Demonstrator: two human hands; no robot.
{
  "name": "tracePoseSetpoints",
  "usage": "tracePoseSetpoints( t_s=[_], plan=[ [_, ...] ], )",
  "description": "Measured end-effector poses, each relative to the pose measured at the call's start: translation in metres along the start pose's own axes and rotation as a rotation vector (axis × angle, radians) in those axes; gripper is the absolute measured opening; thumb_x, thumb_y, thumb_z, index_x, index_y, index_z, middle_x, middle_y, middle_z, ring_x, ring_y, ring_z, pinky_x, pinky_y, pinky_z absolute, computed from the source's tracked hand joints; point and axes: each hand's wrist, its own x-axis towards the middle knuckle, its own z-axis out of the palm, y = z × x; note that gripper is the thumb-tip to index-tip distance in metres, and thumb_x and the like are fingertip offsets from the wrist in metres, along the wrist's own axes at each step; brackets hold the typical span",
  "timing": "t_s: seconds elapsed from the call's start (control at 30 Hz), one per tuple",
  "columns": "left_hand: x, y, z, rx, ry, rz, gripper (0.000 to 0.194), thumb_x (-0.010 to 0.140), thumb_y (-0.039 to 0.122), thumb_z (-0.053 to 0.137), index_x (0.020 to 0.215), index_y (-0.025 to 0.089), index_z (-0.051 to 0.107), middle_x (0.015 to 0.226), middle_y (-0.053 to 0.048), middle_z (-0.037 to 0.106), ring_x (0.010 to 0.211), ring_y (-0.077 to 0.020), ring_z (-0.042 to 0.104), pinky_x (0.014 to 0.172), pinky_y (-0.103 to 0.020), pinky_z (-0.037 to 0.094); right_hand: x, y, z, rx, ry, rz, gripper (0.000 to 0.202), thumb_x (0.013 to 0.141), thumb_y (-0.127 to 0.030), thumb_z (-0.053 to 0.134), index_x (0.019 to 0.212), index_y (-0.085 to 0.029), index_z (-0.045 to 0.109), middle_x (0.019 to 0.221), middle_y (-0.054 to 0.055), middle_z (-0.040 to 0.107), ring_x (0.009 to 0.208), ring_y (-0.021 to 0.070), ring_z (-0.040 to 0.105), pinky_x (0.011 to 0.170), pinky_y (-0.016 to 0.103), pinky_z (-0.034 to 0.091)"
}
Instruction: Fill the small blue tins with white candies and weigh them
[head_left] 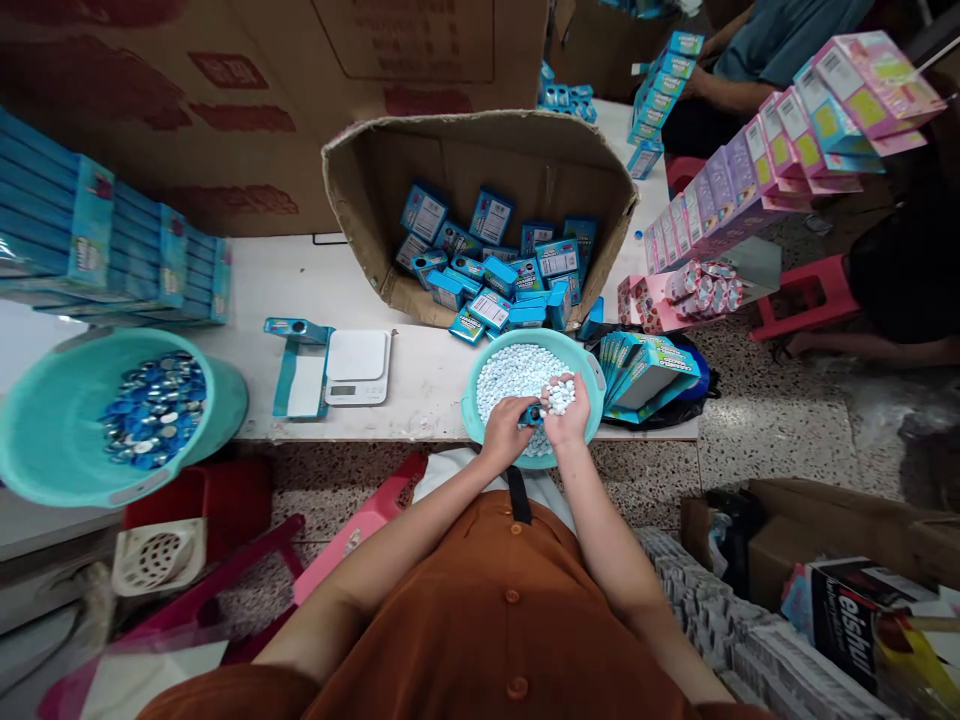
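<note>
A turquoise basin (595, 362) at the table's front edge is full of small white pellets (517, 370) that look like candies. Over its front part, my left hand (504, 436) pinches a small blue container (532, 413), mostly covered by the fingers. Beside it my right hand (568, 425) is cupped, palm up, with a heap of white pellets (559, 393) in it. The container's opening faces the cupped palm, close to the pellets. Behind the basin, many blue printed boxes (491, 308) lie in an open cardboard carton (360, 245).
Left of the basin are a white digital scale (357, 368) and an open blue box (301, 375). A turquoise tub (45, 440) holds blue and silver pieces. Stacked blue boxes (94, 230) stand far left, pink display boxes (720, 200) right. A co-worker's arm (731, 95) shows at the back right.
</note>
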Motion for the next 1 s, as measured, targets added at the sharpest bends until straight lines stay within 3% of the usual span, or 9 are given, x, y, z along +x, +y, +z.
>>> tracePoseSetpoints(
  t_s=[0.13, 0.53, 0.63, 0.8, 1.0],
  plan=[
    [0.001, 0.004, 0.004, -0.038, 0.010, -0.020, 0.047, 0.067, 0.007, 0.060, 0.111, 0.024, 0.059, 0.107, -0.004, 0.065, 0.098, -0.0220, 0.056, 0.087, -0.037, 0.046, -0.005, 0.002, 0.001, 0.156, 0.005, 0.030, 0.029, 0.079, -0.047, 0.051, 0.067, -0.021, 0.046, 0.057, -0.005, 0.046, 0.054, 0.0097, 0.053, 0.050, 0.022, 0.042],
    [0.011, 0.008, 0.000, -0.017, 0.021, -0.013, 0.045, 0.066, 0.009, 0.061, 0.108, 0.023, 0.060, 0.104, -0.005, 0.066, 0.097, -0.0232, 0.058, 0.087, -0.039, 0.046, -0.005, 0.007, 0.006, -0.128, 0.061, -0.174, 0.032, 0.081, -0.047, 0.046, 0.067, -0.019, 0.053, 0.071, -0.001, 0.056, 0.058, 0.0092, 0.054, 0.060, 0.025, 0.046],
    [0.011, 0.007, 0.002, -0.018, 0.015, 0.000, 0.045, 0.065, 0.008, 0.062, 0.108, 0.023, 0.061, 0.103, -0.004, 0.066, 0.097, -0.0228, 0.059, 0.088, -0.039, 0.046, -0.005, 0.006, 0.005, -0.183, 0.061, -0.205, 0.035, 0.083, -0.049, 0.042, 0.067, -0.019, 0.052, 0.066, -0.001, 0.054, 0.057, 0.0103, 0.054, 0.060, 0.026, 0.046],
    [0.013, 0.008, 0.006, -0.058, 0.047, -0.102, 0.041, 0.066, 0.014, 0.066, 0.106, 0.022, 0.061, 0.099, -0.004, 0.067, 0.092, -0.0224, 0.060, 0.082, -0.036, 0.049, -0.005, 0.005, 0.007, -0.237, 0.068, -0.257, 0.039, 0.084, -0.051, 0.041, 0.062, -0.020, 0.052, 0.062, -0.001, 0.053, 0.058, 0.0113, 0.053, 0.062, 0.027, 0.045],
    [0.016, 0.011, 0.005, -0.067, 0.056, -0.101, 0.041, 0.064, 0.009, 0.063, 0.103, 0.022, 0.063, 0.099, -0.004, 0.067, 0.092, -0.0222, 0.060, 0.083, -0.036, 0.048, -0.006, 0.004, 0.010, -0.232, 0.052, -0.267, 0.039, 0.083, -0.050, 0.043, 0.063, -0.019, 0.054, 0.061, -0.001, 0.053, 0.054, 0.0101, 0.049, 0.058, 0.026, 0.042]
  ],
)
